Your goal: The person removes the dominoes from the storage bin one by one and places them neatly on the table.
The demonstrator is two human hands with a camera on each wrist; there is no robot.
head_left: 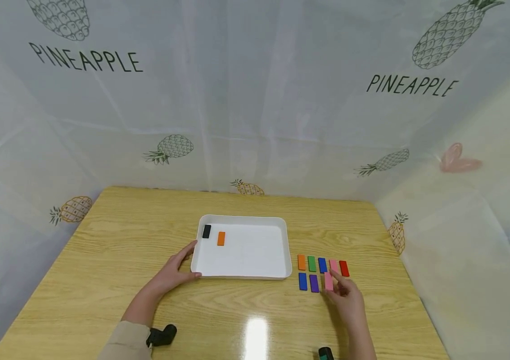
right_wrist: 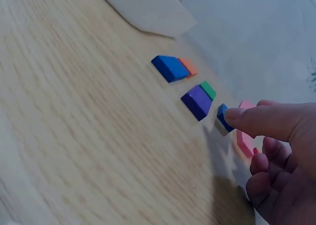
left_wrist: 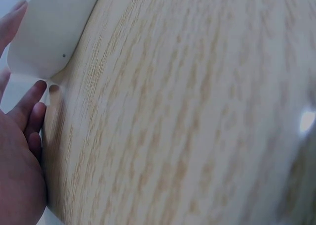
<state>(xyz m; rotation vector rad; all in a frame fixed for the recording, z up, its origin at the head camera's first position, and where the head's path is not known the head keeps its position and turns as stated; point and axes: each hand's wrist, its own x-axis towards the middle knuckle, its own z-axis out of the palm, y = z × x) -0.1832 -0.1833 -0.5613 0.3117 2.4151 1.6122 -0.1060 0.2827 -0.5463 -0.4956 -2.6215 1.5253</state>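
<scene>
A shallow white tray [head_left: 245, 276] lies on the table with a black block [head_left: 207, 231] and an orange block [head_left: 221, 238] inside, towards its left. My left hand [head_left: 171, 275] holds the tray's front-left corner, thumb at the front and fingers along the left side. To the right of the tray, my right hand [head_left: 347, 297] pinches a pink block [head_left: 329, 281] between thumb and fingers. It is over the right end of the nearer row, beside a purple block [head_left: 314, 283] and a blue block [head_left: 303, 281]. In the right wrist view the thumb partly hides the pink pieces.
Behind the nearer row lie an orange block [head_left: 302, 262], a green block [head_left: 311, 263], another blue block [head_left: 323, 265], another pink block [head_left: 333, 265] and a red block [head_left: 344, 268]. A pineapple-print curtain [head_left: 255, 100] hangs around the wooden table [head_left: 218, 320].
</scene>
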